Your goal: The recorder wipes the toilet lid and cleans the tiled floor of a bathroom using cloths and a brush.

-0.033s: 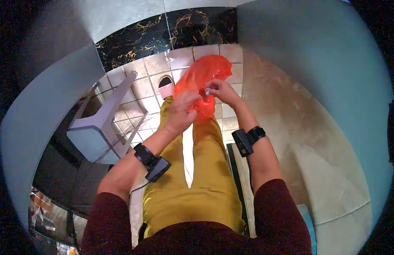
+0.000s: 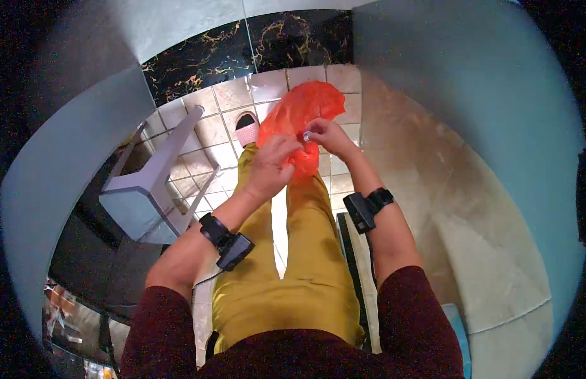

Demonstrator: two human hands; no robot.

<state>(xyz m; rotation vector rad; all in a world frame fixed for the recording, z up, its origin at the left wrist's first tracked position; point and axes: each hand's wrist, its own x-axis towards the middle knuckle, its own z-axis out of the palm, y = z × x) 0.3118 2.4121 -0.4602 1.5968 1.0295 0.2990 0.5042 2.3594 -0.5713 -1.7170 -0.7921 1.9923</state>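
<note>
A thin, see-through red-orange plastic bag (image 2: 302,104) hangs in front of my legs, puffed out at its far end and crumpled near my hands. My left hand (image 2: 272,165) is closed on the near left part of this bag, its fingers bent over the plastic. At the bag's right side, my right hand (image 2: 329,134) pinches a small shiny whitish piece (image 2: 307,136) between thumb and fingers. What that piece is cannot be made out. The bag's contents, if any, do not show.
A pale plastic stool (image 2: 144,183) lies tipped on its side at left. Black marble-patterned edging (image 2: 299,38) runs along the far wall above the floor tiles (image 2: 214,129). Grey-green panels (image 2: 482,82) stand at both sides. My pink-slippered foot (image 2: 247,132) is beyond the stool.
</note>
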